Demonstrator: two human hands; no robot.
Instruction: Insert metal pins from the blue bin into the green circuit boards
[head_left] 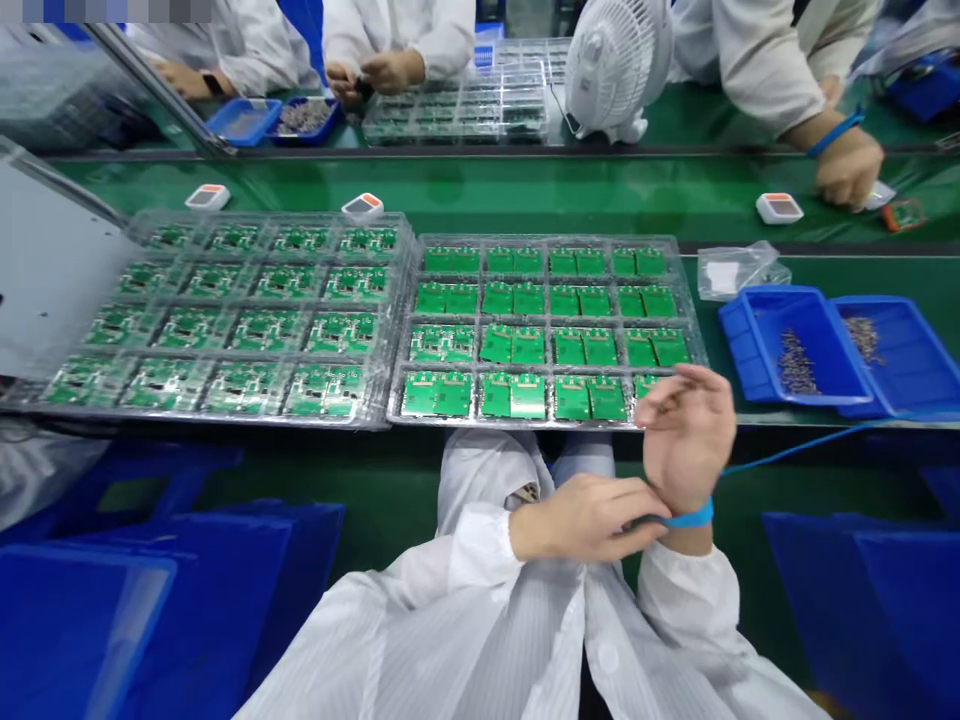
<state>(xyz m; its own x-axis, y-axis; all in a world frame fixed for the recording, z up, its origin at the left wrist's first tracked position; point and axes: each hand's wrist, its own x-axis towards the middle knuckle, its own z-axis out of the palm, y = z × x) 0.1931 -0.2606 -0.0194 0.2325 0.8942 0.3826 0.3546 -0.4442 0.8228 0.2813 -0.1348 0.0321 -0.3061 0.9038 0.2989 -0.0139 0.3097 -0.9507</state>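
My right hand (688, 440) is raised at the front edge of the bench, palm up with its fingers loosely bent and nothing in it. Around its wrist runs a blue wrist strap (694, 515), whose cord leads off to the right. The fingers of my left hand (589, 515) pinch the strap at the inner side of that wrist. Just beyond my hands lies a clear plastic tray (549, 325) of green circuit boards (437, 394). To its left is another clear tray (247, 311), also filled with green boards.
Two blue bins (757, 345) (919, 360) with small metal parts stand at the right, near a plastic bag (739, 272). Across the bench, people in white work around a white fan (616, 65); one hand (847, 165) reaches over the green belt (525, 195). Blue chairs flank me.
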